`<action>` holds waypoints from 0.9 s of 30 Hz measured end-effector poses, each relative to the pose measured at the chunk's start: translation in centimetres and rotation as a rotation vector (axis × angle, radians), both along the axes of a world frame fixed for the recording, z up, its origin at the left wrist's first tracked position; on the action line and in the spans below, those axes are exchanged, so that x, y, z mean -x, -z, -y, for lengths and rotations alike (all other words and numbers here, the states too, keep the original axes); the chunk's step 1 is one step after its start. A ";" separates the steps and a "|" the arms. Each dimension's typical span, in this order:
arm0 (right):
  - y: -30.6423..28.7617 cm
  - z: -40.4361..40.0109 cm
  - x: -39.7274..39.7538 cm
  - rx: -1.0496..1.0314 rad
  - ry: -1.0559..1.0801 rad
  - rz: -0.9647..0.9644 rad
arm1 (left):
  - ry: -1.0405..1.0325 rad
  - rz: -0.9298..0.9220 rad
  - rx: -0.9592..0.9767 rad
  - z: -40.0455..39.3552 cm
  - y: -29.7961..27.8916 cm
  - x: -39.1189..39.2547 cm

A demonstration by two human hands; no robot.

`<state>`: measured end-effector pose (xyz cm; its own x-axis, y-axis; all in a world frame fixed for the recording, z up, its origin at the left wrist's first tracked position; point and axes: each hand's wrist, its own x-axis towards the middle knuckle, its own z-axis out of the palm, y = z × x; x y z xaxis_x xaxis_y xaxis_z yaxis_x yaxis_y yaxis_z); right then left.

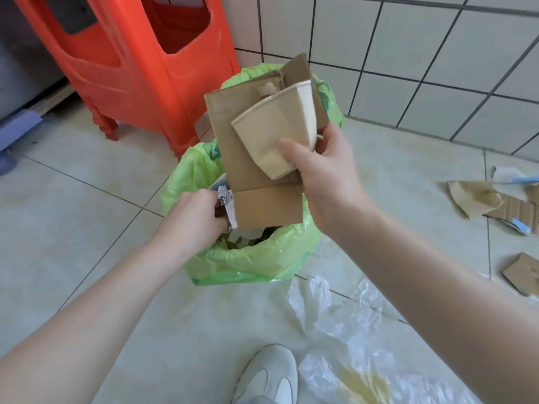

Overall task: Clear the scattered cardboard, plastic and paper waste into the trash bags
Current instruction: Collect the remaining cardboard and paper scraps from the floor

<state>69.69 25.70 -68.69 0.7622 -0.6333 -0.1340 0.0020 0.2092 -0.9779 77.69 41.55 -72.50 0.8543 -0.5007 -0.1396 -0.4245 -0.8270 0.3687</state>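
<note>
**A:** Cardboard, plastic and paper, where does it all sit, left to right?

**B:** Furthest left, the left hand [194, 213] is curled round crumpled paper scraps [227, 203] at the mouth of the green trash bag [233, 260], which already holds some waste. Over the bag, the right hand [322, 173] pinches a flat cardboard piece [256, 199] and a squashed paper cup [277, 132] together, thumb on the cup, fingers behind the board.

**B:** A second green bag [332, 109] shows behind the board.

**A:** How will those handle?

**B:** Light, I'd judge. The board looks stiff and creased, so it should fold along its crease to fit; the cup is soft and may slip off the board if the pinch loosens.

**A:** And the rest?

**B:** On the floor by the shoe [268, 374] lies clear plastic film [344, 325]: flimsy, slippery, best bunched in a fist. Far right, more cardboard scraps [478, 199] and another piece [522, 272] lie flat on the tiles; an edge will need lifting first.
</note>
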 end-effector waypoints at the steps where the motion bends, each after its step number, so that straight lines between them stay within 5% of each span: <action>1: 0.4 -0.2 0.0 0.026 -0.006 -0.017 | 0.001 -0.018 0.014 0.0 -0.1 -0.1; 9: 2.3 0.1 0.6 0.236 -0.093 -0.189 | -0.108 -0.051 0.188 -1.4 -1.8 -1.3; 16: 1.8 -0.3 -0.3 0.222 -0.192 -0.147 | -0.239 -0.432 0.859 -0.3 -2.4 -1.9; 21: 2.1 -0.4 -0.3 0.448 -0.234 -0.209 | -0.193 -0.189 0.873 -1.0 -2.8 -3.0; 27: 2.6 -0.1 0.1 0.707 -0.272 -0.198 | -0.056 -0.167 0.712 -1.1 -2.2 -2.8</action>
<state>69.62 25.79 -71.29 0.9069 -0.4133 0.0817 -0.1487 -0.4954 -0.8558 80.52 42.70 -70.29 0.8770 -0.4749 0.0728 -0.2797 -0.3815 0.8811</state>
